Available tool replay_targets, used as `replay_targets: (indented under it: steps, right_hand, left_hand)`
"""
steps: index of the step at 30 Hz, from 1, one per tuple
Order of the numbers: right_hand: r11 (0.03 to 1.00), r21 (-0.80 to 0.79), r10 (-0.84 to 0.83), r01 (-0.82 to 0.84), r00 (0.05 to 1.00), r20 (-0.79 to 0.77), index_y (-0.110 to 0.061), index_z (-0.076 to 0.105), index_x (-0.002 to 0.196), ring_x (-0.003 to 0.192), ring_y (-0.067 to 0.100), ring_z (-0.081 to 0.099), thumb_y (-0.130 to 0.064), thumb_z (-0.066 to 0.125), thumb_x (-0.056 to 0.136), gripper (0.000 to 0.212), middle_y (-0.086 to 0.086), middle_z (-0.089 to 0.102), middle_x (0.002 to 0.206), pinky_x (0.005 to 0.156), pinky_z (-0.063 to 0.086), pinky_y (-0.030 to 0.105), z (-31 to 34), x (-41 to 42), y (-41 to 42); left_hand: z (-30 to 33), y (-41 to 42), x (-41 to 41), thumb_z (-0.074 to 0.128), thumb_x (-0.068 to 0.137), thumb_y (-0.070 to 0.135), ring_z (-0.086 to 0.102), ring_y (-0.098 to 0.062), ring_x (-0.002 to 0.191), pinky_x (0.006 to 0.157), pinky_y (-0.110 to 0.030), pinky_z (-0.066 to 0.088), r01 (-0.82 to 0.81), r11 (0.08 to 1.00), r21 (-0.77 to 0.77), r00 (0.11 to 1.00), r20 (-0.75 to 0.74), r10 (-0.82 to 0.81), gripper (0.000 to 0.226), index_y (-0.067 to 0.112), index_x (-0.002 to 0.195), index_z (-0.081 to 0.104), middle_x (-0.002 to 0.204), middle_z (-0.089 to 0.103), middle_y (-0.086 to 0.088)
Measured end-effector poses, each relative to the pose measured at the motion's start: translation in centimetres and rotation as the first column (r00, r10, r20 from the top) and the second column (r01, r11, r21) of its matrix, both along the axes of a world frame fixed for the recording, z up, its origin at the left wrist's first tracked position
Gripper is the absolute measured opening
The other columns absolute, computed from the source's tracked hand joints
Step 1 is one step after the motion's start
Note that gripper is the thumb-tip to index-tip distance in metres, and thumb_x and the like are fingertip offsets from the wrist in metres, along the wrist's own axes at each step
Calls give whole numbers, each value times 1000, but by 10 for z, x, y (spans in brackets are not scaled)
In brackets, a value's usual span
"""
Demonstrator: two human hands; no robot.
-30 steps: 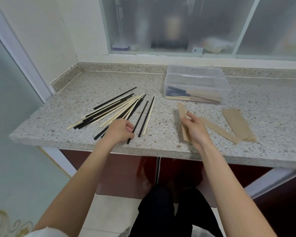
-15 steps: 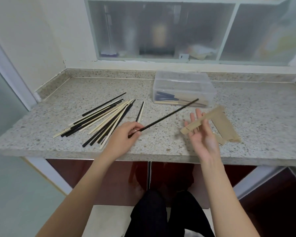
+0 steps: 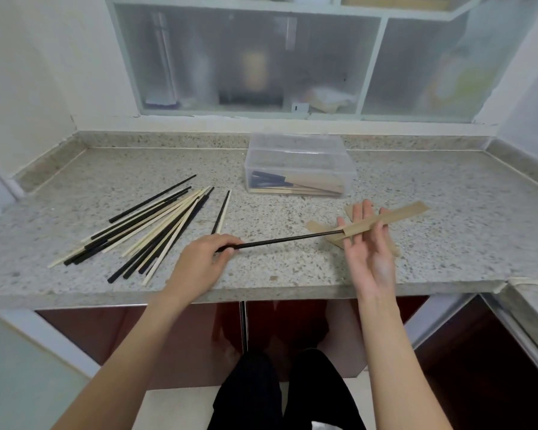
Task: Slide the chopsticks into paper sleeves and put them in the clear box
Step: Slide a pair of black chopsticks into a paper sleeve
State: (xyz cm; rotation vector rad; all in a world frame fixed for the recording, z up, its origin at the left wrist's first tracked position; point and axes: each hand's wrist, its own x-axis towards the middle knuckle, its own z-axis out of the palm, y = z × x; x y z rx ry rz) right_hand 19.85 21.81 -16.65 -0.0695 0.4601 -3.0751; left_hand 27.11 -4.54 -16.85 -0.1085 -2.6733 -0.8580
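My left hand (image 3: pixel 202 259) grips the near end of a black chopstick (image 3: pixel 288 239) held above the counter. Its far tip sits in the mouth of a brown paper sleeve (image 3: pixel 389 217). My right hand (image 3: pixel 365 246) holds that sleeve raised, palm up, with the thumb and fingers pinching it. A loose pile of black and pale wooden chopsticks (image 3: pixel 156 228) lies on the counter to the left. The clear box (image 3: pixel 298 164) stands behind, with sleeved chopsticks inside.
More brown paper sleeves (image 3: pixel 316 226) lie on the speckled stone counter (image 3: pixel 448 231) under my right hand. The counter's front edge runs just below my wrists. A frosted window and sill stand behind the box. A raised stone lip borders the counter's back and sides.
My left hand lifted a black chopstick from the pile and swung it right. My right hand raised a sleeve off the counter. The chopstick's tip now enters the sleeve.
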Motion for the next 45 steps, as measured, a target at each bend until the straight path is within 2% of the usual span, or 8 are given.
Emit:
replay_targets:
  steps: [5, 9, 16, 20, 29, 34, 38, 45]
  right_hand:
    - [998, 8, 64, -64, 998, -5, -21, 49, 129, 118, 21, 59, -12, 51, 88, 42, 7, 61, 129, 100, 44, 49, -1, 0, -7]
    - [990, 56, 127, -127, 992, 19, -19, 43, 137, 119, 23, 59, -9, 51, 88, 50, 11, 61, 129, 100, 44, 49, -2, 0, -12]
    - [766, 629, 83, -135, 990, 112, 0, 52, 118, 104, 21, 67, -10, 42, 100, 22, 14, 68, 113, 84, 57, 31, 1, 5, -36]
    - [658, 745, 74, -110, 994, 82, -1, 63, 106, 89, 15, 70, -15, 45, 99, 23, 9, 73, 99, 77, 57, 24, 1, 9, -46]
    - [700, 682, 116, -212, 976, 184, -9, 68, 107, 92, 18, 68, -19, 57, 93, 20, 5, 70, 105, 68, 57, 22, -4, 13, -48]
    - [756, 637, 19, -149, 978, 207, -5, 68, 99, 84, 11, 68, -13, 56, 93, 16, 9, 67, 109, 64, 55, 17, -7, 8, -44]
    - [805, 577, 1, -139, 972, 234, -2, 66, 104, 93, 15, 69, -13, 55, 93, 19, 13, 66, 116, 74, 57, 22, -12, 5, -39]
    - [770, 622, 34, -145, 982, 187, 3, 53, 126, 111, 18, 63, 0, 56, 90, 36, 11, 62, 124, 84, 55, 25, -20, 6, -34]
  left_hand:
    - [-1, 1, -2, 57, 92, 18, 58, -5, 100, 86, -15, 40, 9, 1000, 24, 1000, 6, -10, 22, 22, 111, 67, 108, 67, 10]
    - [-1, 6, -3, 56, 93, 21, 57, 4, 95, 82, -6, 38, 17, 995, 93, 1000, 19, -19, 22, 24, 111, 67, 104, 65, 16]
    - [0, 31, -13, 67, 86, 19, 60, 10, 90, 81, 1, 38, -13, 978, 210, 1000, -5, 14, 17, 25, 102, 69, 95, 69, 16]
    - [-1, 38, -16, 69, 83, 15, 61, 4, 86, 80, -4, 42, -15, 959, 283, 996, -75, 37, 14, 20, 95, 73, 95, 69, 9]
    - [-2, 37, -21, 67, 86, 19, 57, 4, 87, 77, -1, 37, 6, 968, 249, 993, -114, 23, 14, 21, 98, 73, 96, 66, 9]
    - [-3, 14, -22, 58, 90, 36, 52, 0, 104, 92, -19, 41, -102, 976, 191, 987, -106, 124, 30, 25, 118, 63, 115, 61, 13]
    - [-13, -23, -27, 54, 93, 31, 56, -10, 96, 84, -25, 45, -352, 926, 138, 936, 67, 345, 33, 15, 122, 58, 115, 63, -1]
    - [-18, -58, -28, 69, 83, 19, 59, -12, 83, 80, -24, 47, -385, 923, 24, 904, 213, 371, 25, 13, 108, 68, 100, 69, -3]
